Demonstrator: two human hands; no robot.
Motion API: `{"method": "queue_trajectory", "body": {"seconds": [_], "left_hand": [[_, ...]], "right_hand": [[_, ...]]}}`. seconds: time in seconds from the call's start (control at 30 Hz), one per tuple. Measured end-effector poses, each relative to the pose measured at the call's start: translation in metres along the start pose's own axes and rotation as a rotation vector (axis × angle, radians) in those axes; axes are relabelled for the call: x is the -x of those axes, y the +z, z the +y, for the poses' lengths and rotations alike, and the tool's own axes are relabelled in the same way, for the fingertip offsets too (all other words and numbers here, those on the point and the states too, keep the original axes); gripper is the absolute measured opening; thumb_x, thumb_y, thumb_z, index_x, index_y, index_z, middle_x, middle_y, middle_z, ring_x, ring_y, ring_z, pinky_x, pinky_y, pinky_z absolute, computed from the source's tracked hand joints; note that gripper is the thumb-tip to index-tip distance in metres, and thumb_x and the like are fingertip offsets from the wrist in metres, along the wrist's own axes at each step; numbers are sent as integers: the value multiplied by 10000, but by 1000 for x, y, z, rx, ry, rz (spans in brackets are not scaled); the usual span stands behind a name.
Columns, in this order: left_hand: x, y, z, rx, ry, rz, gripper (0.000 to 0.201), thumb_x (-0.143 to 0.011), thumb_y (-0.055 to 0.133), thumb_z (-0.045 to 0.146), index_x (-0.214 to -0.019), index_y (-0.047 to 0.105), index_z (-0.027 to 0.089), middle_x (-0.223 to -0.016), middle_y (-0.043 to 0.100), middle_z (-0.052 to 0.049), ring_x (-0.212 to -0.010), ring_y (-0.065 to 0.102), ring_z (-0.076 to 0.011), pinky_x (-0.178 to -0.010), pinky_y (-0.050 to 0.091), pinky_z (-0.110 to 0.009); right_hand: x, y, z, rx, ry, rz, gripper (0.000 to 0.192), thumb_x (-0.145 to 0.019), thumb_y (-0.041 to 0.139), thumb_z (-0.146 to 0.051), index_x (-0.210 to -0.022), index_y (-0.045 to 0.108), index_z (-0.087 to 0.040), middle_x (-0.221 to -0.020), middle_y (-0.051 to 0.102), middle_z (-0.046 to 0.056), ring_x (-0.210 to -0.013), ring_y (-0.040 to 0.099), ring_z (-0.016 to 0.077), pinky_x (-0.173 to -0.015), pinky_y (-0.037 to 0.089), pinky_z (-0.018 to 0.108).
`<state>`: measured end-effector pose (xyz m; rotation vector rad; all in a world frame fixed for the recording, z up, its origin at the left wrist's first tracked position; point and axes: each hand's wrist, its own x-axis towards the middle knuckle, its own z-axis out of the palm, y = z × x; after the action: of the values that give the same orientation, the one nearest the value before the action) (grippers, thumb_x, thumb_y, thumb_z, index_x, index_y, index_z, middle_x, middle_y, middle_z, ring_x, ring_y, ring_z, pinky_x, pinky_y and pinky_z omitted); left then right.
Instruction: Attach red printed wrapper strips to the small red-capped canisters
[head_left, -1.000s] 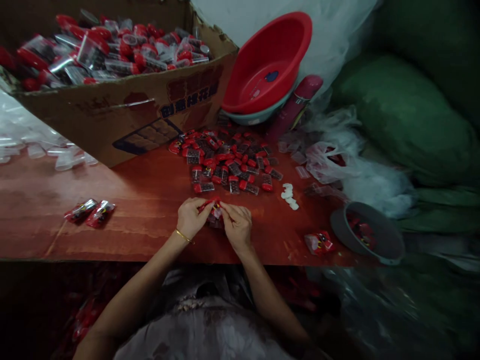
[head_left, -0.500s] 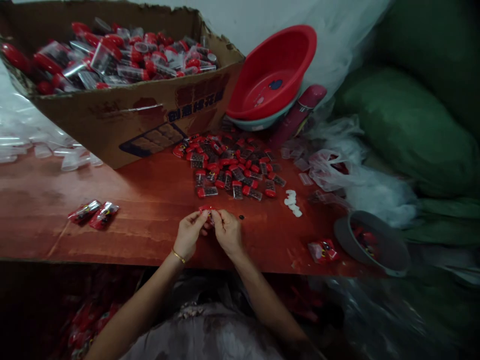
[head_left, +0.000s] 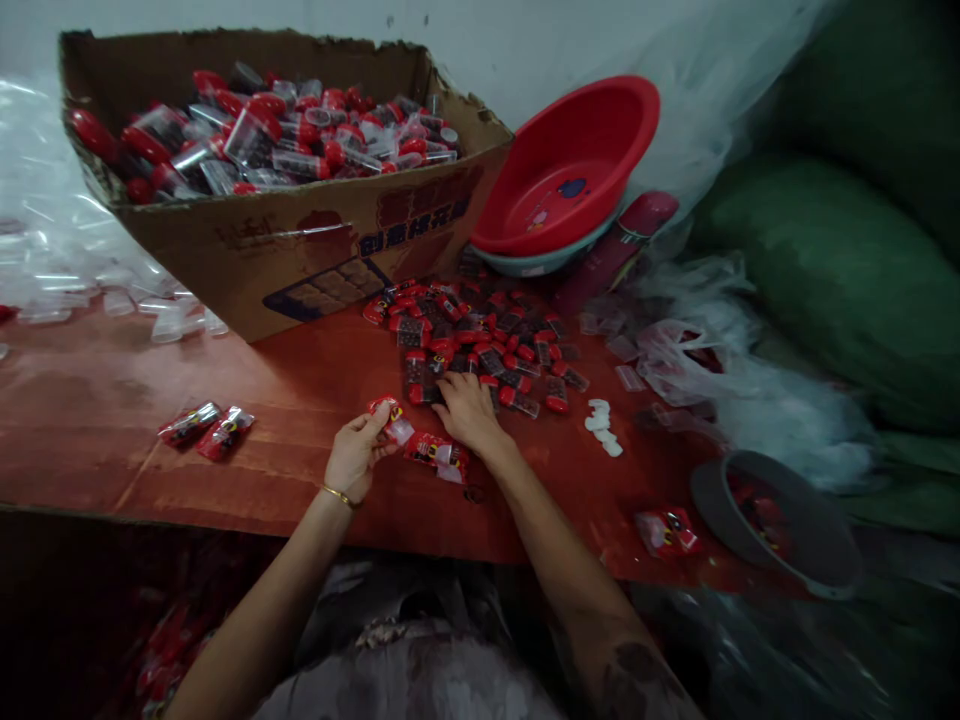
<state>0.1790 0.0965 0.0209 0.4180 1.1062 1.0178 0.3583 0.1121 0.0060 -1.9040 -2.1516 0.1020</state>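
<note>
The right hand has left the left hand and reached forward to the pile of red-capped vials, fingers spread on its near edge. The left fingers pinch a red packet above the surface, just left.

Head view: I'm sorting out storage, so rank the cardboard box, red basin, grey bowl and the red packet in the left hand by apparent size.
1. cardboard box
2. red basin
3. grey bowl, though it lies nearer the camera, so its gap to the basin is unsure
4. red packet in the left hand
</note>
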Motion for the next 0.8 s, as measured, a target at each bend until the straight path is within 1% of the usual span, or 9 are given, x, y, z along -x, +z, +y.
{"method": "queue_trajectory", "body": {"seconds": [0.1, 0.2, 0.27, 0.37, 0.43, 0.5, 0.6, 0.7, 0.8], "left_hand": [[3, 4, -2, 2, -72, -38, 458, -408, 840, 445, -664, 611, 142, -553, 600, 34, -475, 545, -80, -467, 440, -202], [4, 7, -7, 13, -128, -41, 451, -428, 834, 452, -679, 614, 148, -548, 601, 32, -476, 551, -86, -473, 437, -207], [3, 8, -10, 13, -150, -36, 466, -412, 835, 464, -673, 611, 149, -540, 599, 32, -479, 555, -92, -472, 436, -210], [4, 10, -13, 9, -150, -43, 491, -375, 840, 473, -661, 609, 148, -534, 598, 32, -476, 553, -91, -475, 438, -210], [5, 13, -17, -1, -134, -48, 494, -368, 843, 469, -662, 615, 145, -545, 608, 26, -473, 550, -85, -477, 435, -207], [7, 17, -21, -21, -106, -52, 487, -373, 843, 461, -666, 624, 140, -571, 626, 13, -480, 549, -82, -482, 432, -203], [12, 23, -26, -35, -45, -66, 461, -391, 841, 444, -663, 637, 133, -618, 646, 0, -510, 556, -80, -504, 436, -202], [18, 27, -29, -35, 6, -71, 449, -391, 841, 435, -656, 646, 129, -632, 652, -2, -530, 560, -81, -529, 445, -203], [22, 28, -28, -40, 19, -67, 466, -384, 840, 441, -678, 657, 129, -627, 654, -5, -535, 566, -87, -539, 455, -207]], "right_hand": [[6, 4, 9, 7, 26, -32, 323, -769, 634, -300, -1050, 598, -144, -1115, 602, 143, -1048, 483, 299, -855, 388, 428], [22, 8, 18, -127, 125, 4, 334, -735, 659, -287, -1032, 598, -147, -954, 658, 113, -907, 563, 259, -821, 414, 399], [39, 7, 24, -307, 205, 89, 320, -748, 633, -271, -1049, 601, -166, -868, 676, 73, -789, 596, 217, -768, 446, 364], [72, -3, 26, -682, 296, 227, 332, -781, 591, -324, -1086, 600, -193, -815, 687, 27, -682, 608, 172, -656, 481, 300], [96, -12, 18, -890, 305, 261, 352, -775, 607, -358, -1087, 600, -195, -869, 697, 27, -719, 631, 165, -661, 499, 280], [116, -20, 6, -1021, 291, 261, 359, -762, 631, -357, -1084, 599, -200, -911, 703, 32, -758, 650, 162, -684, 517, 272], [131, -26, -9, -1073, 265, 272, 359, -755, 649, -325, -1088, 594, -202, -931, 708, 39, -790, 664, 162, -728, 529, 276], [132, -24, -13, -1033, 269, 298, 353, -752, 653, -312, -1081, 599, -195, -914, 713, 41, -781, 668, 162, -747, 534, 284], [129, -20, -13, -999, 258, 273, 342, -750, 652, -307, -1068, 607, -189, -863, 718, 37, -739, 669, 162, -709, 545, 282]]}}
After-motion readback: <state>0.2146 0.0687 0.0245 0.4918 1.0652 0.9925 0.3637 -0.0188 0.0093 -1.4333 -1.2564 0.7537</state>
